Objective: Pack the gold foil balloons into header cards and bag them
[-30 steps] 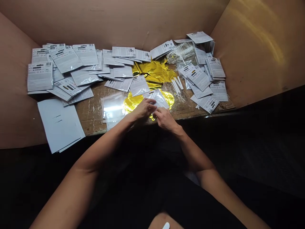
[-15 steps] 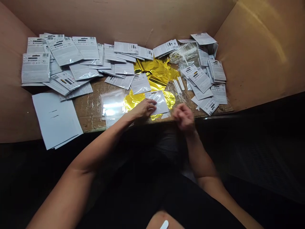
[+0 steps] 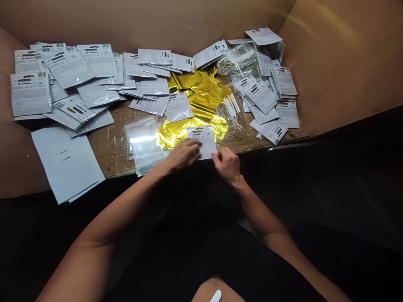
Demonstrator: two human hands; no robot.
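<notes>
A small white printed packet lies at the near edge of the worn wooden table, on top of a flattened gold foil balloon. My left hand rests on the packet's left lower part with fingers curled on it. My right hand pinches the packet's lower right corner. Just left of them lies a stack of clear plastic bags.
Many sealed white packets cover the table's left and back, more packets pile at the right. Crumpled gold foil and white sticks lie in the middle. White sheets overhang the front left. Cardboard walls enclose the table.
My right hand left the packet, lifted away closed to the right, then came back to its lower right corner. The packet slid nearer the table edge under my left hand.
</notes>
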